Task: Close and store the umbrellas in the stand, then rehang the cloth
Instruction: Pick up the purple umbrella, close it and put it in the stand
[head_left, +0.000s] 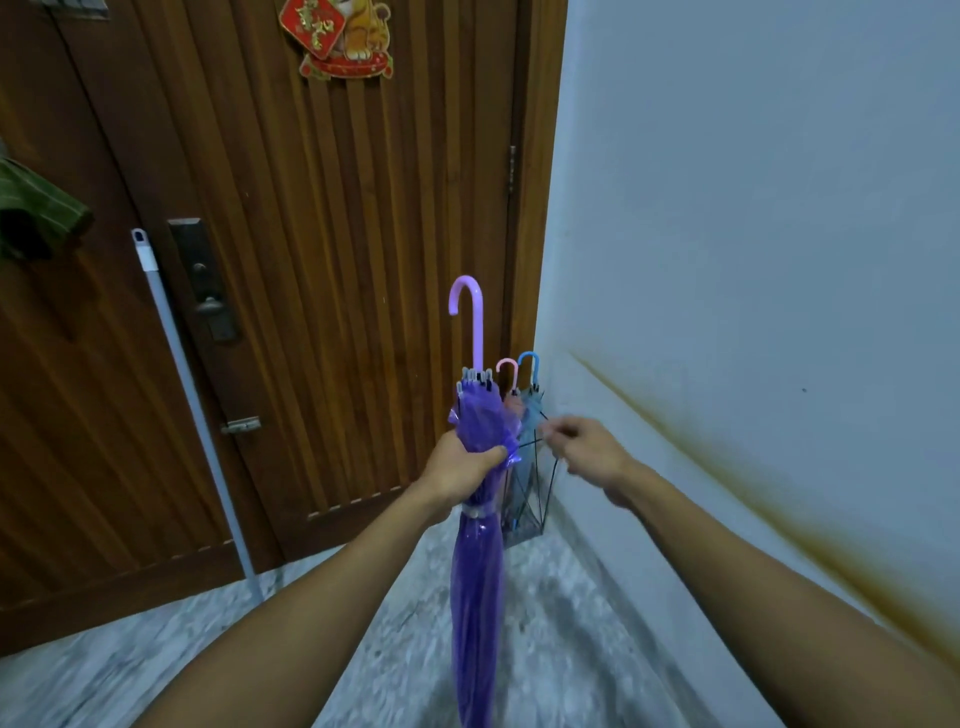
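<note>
A closed purple umbrella (478, 571) with a lilac hook handle stands upright, handle up, in the middle of the view. My left hand (462, 467) is shut around its gathered canopy just below the rib tips. Behind it, in the corner, a dark wire stand (545, 499) holds a pink-handled umbrella (506, 370) and a blue-handled umbrella (531, 364). My right hand (587, 449) is blurred, hovering by the stand's upper rim with its fingertips pinched together; whether they hold anything is unclear. A green cloth (36, 208) hangs at the far left edge.
A ribbed wooden door (322, 260) with a dark lock plate (205, 280) fills the background. A grey mop pole (182, 384) leans against it on the left. A white wall (753, 234) with a rusty stain runs along the right. The floor (561, 623) is speckled stone.
</note>
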